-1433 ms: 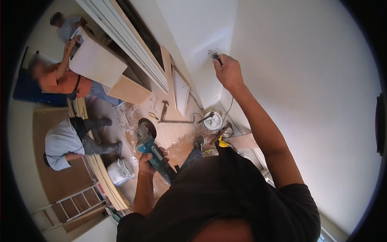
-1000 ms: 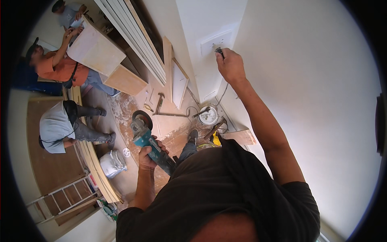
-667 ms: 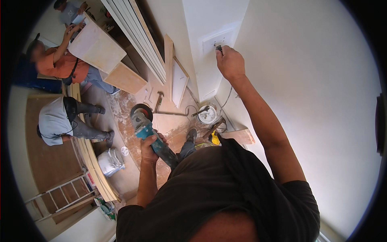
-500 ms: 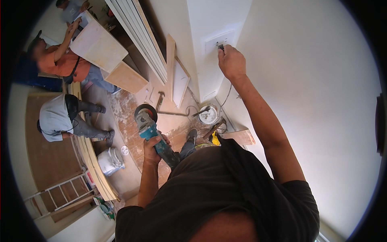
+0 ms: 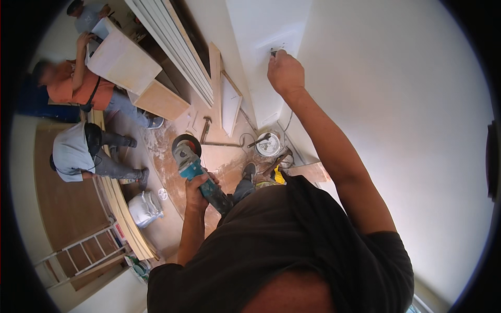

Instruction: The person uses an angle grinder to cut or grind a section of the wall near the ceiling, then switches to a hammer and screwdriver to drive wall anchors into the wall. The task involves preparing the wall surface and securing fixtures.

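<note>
My left hand [image 5: 197, 191] is wrapped round the body of a teal and grey angle grinder [image 5: 191, 170]. The grinder's dark disc [image 5: 187, 146] points away from me, above the floor. At the far wall, my right arm is stretched out, and my right hand [image 5: 286, 74] is closed on a small black piece that looks like a plug [image 5: 273, 52]. That hand is up against a white wall socket plate [image 5: 281, 44] and covers part of it. Whether the plug sits in the socket, I cannot tell.
Below the socket stands a white bucket [image 5: 267, 144] with a wrench across it, beside a cable. A hammer [image 5: 206, 129] and boards [image 5: 228, 101] lie nearby. At left, several people work around wooden panels [image 5: 123, 58], near a ladder [image 5: 83, 251] and a white sack [image 5: 144, 209].
The view has shifted slightly, so the socket and my right hand appear a little farther left and up. My grip on the grinder is the same. The orange-shirted person's foot has shifted.
</note>
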Demonstrator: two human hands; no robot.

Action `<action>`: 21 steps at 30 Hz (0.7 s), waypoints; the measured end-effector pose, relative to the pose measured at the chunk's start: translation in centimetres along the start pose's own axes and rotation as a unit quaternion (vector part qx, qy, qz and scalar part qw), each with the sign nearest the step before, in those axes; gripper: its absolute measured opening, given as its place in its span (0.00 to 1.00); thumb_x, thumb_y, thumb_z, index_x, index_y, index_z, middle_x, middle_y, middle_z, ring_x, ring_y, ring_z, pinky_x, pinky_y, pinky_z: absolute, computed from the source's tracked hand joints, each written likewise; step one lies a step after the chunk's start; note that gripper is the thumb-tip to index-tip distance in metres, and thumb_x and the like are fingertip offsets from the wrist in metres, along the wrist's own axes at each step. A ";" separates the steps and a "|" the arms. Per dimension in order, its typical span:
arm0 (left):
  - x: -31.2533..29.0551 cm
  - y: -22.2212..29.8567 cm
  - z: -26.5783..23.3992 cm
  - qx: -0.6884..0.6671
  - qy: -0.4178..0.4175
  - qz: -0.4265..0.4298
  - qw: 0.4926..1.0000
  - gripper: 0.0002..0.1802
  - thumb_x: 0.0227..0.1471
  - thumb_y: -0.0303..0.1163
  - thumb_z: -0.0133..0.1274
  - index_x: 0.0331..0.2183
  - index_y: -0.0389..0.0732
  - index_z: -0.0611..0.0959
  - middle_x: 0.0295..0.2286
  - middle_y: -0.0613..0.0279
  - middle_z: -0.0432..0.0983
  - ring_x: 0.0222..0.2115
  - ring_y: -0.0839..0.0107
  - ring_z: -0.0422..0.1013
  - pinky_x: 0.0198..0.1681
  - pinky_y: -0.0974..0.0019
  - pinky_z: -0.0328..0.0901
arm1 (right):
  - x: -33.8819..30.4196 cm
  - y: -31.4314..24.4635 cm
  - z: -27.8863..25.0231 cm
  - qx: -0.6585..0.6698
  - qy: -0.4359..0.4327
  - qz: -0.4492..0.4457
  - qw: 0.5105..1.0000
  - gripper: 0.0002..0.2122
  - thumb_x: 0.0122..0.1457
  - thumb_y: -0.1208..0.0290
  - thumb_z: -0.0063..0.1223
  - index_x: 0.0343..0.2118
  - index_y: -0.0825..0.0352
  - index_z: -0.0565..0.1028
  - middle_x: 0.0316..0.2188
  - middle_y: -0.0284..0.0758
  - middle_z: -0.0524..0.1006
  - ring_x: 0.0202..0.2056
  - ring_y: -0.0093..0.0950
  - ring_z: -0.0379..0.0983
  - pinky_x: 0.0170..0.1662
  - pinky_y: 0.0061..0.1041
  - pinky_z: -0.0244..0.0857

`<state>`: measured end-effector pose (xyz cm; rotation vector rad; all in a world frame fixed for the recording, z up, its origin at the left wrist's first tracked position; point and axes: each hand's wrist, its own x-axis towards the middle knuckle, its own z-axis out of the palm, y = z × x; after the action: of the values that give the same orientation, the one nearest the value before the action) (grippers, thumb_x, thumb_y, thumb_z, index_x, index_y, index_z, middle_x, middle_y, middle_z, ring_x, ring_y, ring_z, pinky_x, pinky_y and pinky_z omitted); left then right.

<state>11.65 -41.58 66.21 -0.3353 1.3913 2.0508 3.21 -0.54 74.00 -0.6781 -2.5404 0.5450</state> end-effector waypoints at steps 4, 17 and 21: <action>-0.6 0.5 0.1 0.016 -0.011 -0.006 1.000 0.24 0.44 0.36 0.63 0.43 0.38 0.75 0.30 0.52 0.78 0.30 0.57 0.79 0.33 0.51 0.78 | 0.2 0.3 -0.8 0.004 -0.001 -0.061 0.998 0.11 0.66 0.64 0.50 0.35 0.69 0.74 0.31 0.48 0.81 0.33 0.48 0.80 0.39 0.47 0.74; -0.4 -0.1 -0.5 -0.004 0.012 -0.005 1.000 0.24 0.40 0.32 0.63 0.41 0.35 0.77 0.28 0.52 0.78 0.27 0.59 0.79 0.32 0.54 0.79 | 4.4 5.0 -1.2 0.048 -0.053 -0.177 0.982 0.10 0.65 0.65 0.53 0.34 0.68 0.73 0.27 0.48 0.79 0.32 0.51 0.77 0.37 0.47 0.72; -0.2 -0.7 -0.6 -0.033 0.017 -0.005 0.999 0.24 0.40 0.33 0.63 0.42 0.35 0.76 0.28 0.51 0.78 0.27 0.59 0.79 0.30 0.54 0.79 | 3.1 4.6 -0.6 0.045 -0.026 -0.143 0.988 0.09 0.65 0.66 0.54 0.33 0.68 0.72 0.27 0.48 0.80 0.31 0.51 0.77 0.37 0.47 0.72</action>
<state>12.15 -42.01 65.53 -0.4057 1.3402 2.0951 2.81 4.97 73.27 -0.2625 -2.5817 0.5784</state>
